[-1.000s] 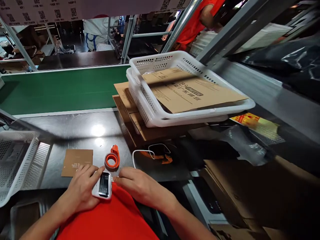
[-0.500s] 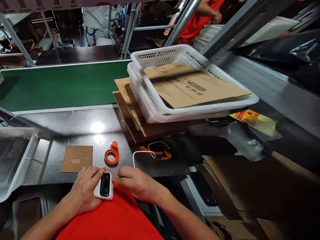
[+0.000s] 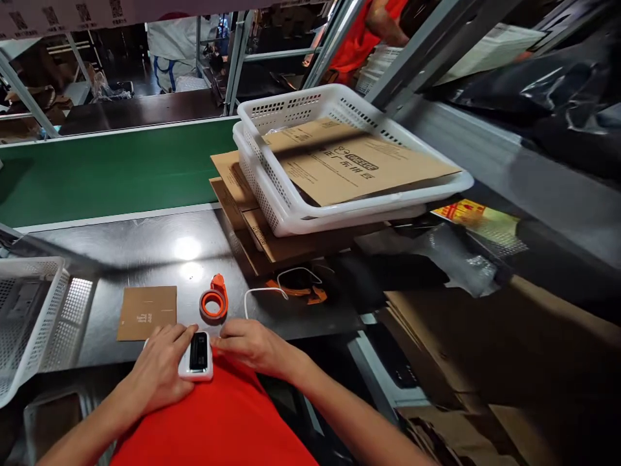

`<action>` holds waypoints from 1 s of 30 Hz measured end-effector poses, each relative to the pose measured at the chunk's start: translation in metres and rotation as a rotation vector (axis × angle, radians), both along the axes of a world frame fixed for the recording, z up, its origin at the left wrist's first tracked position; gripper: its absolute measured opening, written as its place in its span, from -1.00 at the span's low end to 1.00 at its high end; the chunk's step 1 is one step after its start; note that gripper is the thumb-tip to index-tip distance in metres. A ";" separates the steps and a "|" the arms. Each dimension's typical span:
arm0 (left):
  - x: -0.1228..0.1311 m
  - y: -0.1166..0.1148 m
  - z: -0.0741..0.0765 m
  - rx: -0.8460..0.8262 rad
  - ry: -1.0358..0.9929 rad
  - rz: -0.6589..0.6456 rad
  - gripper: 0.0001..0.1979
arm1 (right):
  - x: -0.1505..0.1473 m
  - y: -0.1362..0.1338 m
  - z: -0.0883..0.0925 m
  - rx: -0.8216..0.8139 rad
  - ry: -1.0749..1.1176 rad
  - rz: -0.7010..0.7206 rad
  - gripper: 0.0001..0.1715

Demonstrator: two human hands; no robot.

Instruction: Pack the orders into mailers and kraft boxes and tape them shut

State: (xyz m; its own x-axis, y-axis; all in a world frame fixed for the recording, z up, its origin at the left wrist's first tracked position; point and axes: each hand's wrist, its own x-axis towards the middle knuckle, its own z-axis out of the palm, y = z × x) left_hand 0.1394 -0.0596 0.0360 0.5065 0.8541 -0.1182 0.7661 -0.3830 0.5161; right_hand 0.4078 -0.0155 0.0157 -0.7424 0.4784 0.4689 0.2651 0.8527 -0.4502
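Note:
A small white device with a black display window (image 3: 198, 351), possibly a power bank, rests against my red shirt at the table's front edge. My left hand (image 3: 162, 362) is wrapped over its left side. My right hand (image 3: 250, 346) is closed in a pinch at the device's right edge. A white cable (image 3: 257, 290) runs down from the table behind that hand; its end is hidden by the fingers. Just beyond lie an orange tape dispenser with a roll (image 3: 213, 303) and a flat brown cardboard piece (image 3: 147, 313).
Stacked white baskets (image 3: 378, 200) holding cardboard sit on brown cartons (image 3: 233, 220) at the back right. Another white basket (image 3: 48, 317) stands at left. A green conveyor belt (image 3: 121, 171) runs behind the metal table. A co-worker's arm (image 3: 385, 22) shows at the top.
The view has shifted slightly, moving the baskets and cartons left in the picture. Both hands keep the same hold at the device; the display looks darker now.

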 end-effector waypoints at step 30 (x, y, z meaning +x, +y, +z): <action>-0.044 0.010 0.003 0.479 -0.163 0.138 -0.31 | 0.238 0.025 -0.051 -0.328 0.215 -1.584 -0.28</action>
State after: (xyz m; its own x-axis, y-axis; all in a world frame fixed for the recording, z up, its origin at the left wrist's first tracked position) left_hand 0.0953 -0.0496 0.0389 0.3648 0.8531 0.3730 0.7507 -0.5064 0.4242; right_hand 0.6460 0.0097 -0.0349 0.6219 0.7506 0.2233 0.6453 -0.3296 -0.6892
